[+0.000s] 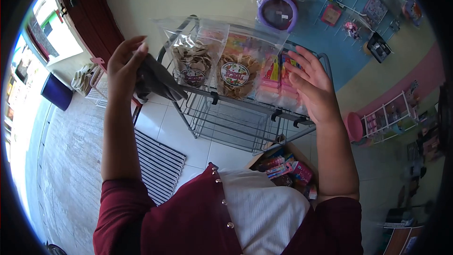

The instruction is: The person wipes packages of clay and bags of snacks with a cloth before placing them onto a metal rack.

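Observation:
My left hand (126,63) is raised at the left end of a grey wire rack, its fingers closed round a dark grey cloth (158,80) that hangs against the rack's edge. On the right, my right hand (309,78) is spread, palm inward, beside pink and yellow packets (281,82) and holds nothing. Two clear bags of snacks stand on the top shelf, a greyish one (192,63) near the cloth and a brown one (238,73) with a round label in the middle. The rack (226,118) has black clips along its front bar.
Below the rack sits a cardboard box (309,163) of packaged goods. A striped mat (158,165) lies on the tiles. Behind are a blue pegboard (314,33) with hanging goods and a purple ring (277,12). A dark blue bin (56,91) stands left, a white rack (389,118) right.

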{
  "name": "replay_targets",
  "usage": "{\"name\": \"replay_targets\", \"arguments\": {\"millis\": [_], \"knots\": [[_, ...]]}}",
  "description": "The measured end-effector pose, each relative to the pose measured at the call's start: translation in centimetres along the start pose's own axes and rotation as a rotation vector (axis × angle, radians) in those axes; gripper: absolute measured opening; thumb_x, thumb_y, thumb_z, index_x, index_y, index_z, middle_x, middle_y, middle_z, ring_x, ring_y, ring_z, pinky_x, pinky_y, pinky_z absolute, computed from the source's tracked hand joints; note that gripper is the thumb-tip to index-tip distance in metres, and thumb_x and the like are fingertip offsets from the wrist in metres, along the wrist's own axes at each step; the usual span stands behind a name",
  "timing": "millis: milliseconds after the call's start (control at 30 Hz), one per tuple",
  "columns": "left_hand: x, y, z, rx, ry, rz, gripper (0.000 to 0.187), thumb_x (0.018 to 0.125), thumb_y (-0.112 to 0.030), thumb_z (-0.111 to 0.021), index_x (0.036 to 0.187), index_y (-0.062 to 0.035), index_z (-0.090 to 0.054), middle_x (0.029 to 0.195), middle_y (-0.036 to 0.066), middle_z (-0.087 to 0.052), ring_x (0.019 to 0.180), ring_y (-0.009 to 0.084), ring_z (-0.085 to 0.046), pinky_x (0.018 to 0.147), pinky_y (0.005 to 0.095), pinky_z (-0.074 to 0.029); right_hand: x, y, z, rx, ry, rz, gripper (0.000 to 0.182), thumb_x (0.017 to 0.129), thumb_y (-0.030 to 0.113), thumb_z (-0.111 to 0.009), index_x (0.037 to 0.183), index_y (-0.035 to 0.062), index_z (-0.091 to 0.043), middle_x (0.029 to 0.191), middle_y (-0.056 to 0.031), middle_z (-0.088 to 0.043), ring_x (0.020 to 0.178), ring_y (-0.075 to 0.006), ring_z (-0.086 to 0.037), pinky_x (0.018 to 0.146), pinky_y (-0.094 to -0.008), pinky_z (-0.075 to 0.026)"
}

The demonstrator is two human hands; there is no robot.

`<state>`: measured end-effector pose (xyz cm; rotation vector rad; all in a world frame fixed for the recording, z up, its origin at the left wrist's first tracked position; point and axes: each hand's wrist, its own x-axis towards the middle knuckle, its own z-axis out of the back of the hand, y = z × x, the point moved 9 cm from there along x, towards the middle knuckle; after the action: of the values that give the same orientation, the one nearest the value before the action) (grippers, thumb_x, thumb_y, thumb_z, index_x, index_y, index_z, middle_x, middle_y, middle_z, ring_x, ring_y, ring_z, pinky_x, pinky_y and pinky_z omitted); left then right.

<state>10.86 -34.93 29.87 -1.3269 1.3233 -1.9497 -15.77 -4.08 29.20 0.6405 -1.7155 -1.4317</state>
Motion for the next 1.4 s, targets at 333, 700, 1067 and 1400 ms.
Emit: {"name": "replay_targets", "arguments": {"millis": [333,700,1067,1400], "knots": [[-10.5,-4.1,-9.1,-0.605,0.458,-0.160,0.022,0.083,-0.017,-0.074,0.081,-0.0072,-0.055,0.080,0.005,-0.054,0.068,0.0119,-0.052,0.063,0.0230,-0.041,-16.0,0.6,10.7,0.228,-0.147,0.080,0.059,0.091,0.037,-0.068,0.135,0.0060,-0.044,0.134,-0.0116,-0.050,0.123,-0.0241,-0.050,0.099,-0.0410,-0.043],[-38.0,13.7,-34.9,-0.780,1.471,1.457,0.059,0.102,-0.056,-0.042,0.120,-0.0021,-0.057,0.097,0.010,-0.064,0.084,0.0213,-0.065,0.076,0.0362,-0.054,-31.9,-9.4,18.6,0.722,-0.999,-0.130,0.016,0.099,0.030,-0.059,0.101,0.0144,-0.057,0.094,0.0009,-0.057,0.082,-0.0136,-0.052,0.076,-0.0350,-0.043],[-49.2,28.4,-39.1,0.211,1.599,1.475,0.036,0.086,-0.029,-0.068,0.111,-0.0029,-0.069,0.094,0.012,-0.071,0.079,0.0225,-0.069,0.068,0.0360,-0.056,-47.1,-25.9,19.6,0.874,-1.440,-0.532,0.015,0.094,0.034,-0.066,0.097,0.0198,-0.063,0.090,0.0054,-0.064,0.079,-0.0105,-0.054,0.076,-0.0333,-0.042],[-47.7,35.4,-45.0,0.875,1.529,0.372,0.056,0.074,-0.035,-0.074,0.119,-0.0013,-0.064,0.101,0.020,-0.071,0.092,0.0326,-0.069,0.080,0.0418,-0.055,-55.2,-42.8,16.6,0.401,-1.381,-0.917,0.021,0.089,0.034,-0.068,0.098,0.0160,-0.063,0.092,0.0038,-0.062,0.084,-0.0102,-0.054,0.072,-0.0300,-0.043]]}}
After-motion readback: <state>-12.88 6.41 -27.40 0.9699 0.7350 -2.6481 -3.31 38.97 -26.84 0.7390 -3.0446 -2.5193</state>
